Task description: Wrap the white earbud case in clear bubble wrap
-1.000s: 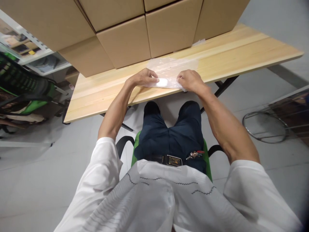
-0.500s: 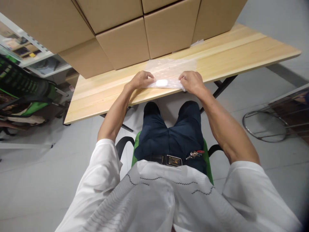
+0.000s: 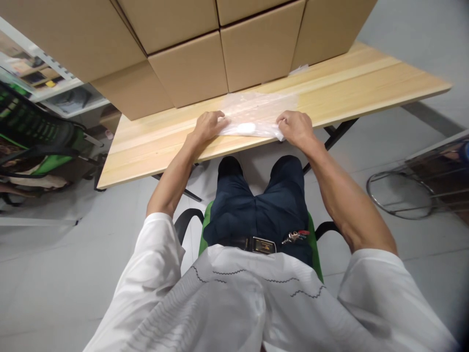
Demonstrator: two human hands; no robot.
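Observation:
A sheet of clear plastic wrap (image 3: 262, 105), perhaps bubble wrap, lies flat on the wooden table near its front edge. On the wrap's near strip, between my hands, is a small white oval object (image 3: 246, 128); its kind is too blurred to make out, and it seems covered by a layer of the film. My left hand (image 3: 209, 126) has curled fingers at the wrap's left near corner, thumb and index finger close together on the film. At the right near corner my right hand (image 3: 296, 128) pinches the wrap, a crumpled bit showing below the fingertips.
Large cardboard boxes (image 3: 188, 71) are stacked along the back of the wooden table (image 3: 370, 88). A scrap of clear plastic (image 3: 298, 69) lies by the boxes. A black and green chair (image 3: 40, 132) stands left, and a round metal ring frame (image 3: 401, 194) is on the right.
Both hands have moved slightly apart along the wrap's near edge, the left one leftward and the right one a little rightward. The white object stays in nearly the same place.

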